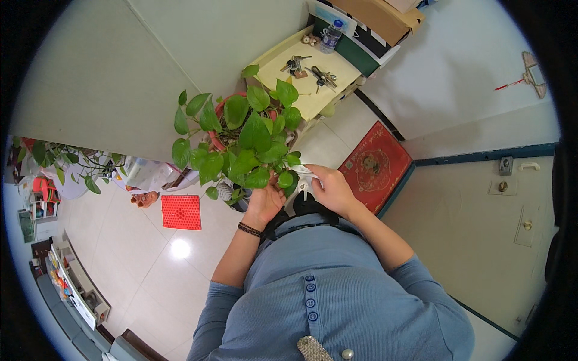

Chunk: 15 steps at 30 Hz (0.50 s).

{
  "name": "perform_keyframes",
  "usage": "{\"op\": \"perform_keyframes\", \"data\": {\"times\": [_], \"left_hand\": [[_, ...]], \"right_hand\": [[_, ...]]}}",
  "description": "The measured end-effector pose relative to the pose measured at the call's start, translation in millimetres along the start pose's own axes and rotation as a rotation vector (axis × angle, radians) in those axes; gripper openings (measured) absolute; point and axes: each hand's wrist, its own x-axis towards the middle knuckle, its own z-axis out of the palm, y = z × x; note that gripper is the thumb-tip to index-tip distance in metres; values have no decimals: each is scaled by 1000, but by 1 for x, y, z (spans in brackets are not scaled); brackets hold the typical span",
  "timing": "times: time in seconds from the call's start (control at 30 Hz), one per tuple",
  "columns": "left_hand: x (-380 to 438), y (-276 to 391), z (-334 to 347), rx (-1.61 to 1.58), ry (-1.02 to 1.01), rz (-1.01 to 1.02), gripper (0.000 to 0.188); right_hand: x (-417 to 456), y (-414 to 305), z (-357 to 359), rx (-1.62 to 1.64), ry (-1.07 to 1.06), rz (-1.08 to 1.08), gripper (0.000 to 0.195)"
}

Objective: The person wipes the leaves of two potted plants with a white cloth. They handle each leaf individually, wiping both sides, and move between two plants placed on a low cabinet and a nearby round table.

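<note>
A pothos plant (255, 131) with heart-shaped green leaves grows in a red pot (216, 140) in front of me. Palm upward, my left hand (266, 201) is under the front leaves, with its fingertips partly hidden among them. Whether it grips a leaf or stem cannot be told. My right hand (333, 187) pinches a white tissue or cloth (307, 171) between thumb and fingers, close beside the leaves at the plant's right edge.
A cream cabinet top (311, 97) behind the plant bears key bunches (323, 77) and a water bottle (332, 36). Cardboard boxes (384, 20) are stacked beyond. A red doormat (375, 167) lies by the door (478, 203); a red plastic mat (180, 212) is on the tiles.
</note>
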Motion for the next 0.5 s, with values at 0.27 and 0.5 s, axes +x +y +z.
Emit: {"op": "perform_keyframes", "data": {"times": [0.27,0.5], "left_hand": [[-5,-1,9,36,4,45,47],[-31,9,-24,139,107,-12,57]], "right_hand": [[-14,47,-35,-154,-113,121,32],[11,14,-6,104,-131,-48,33]]}}
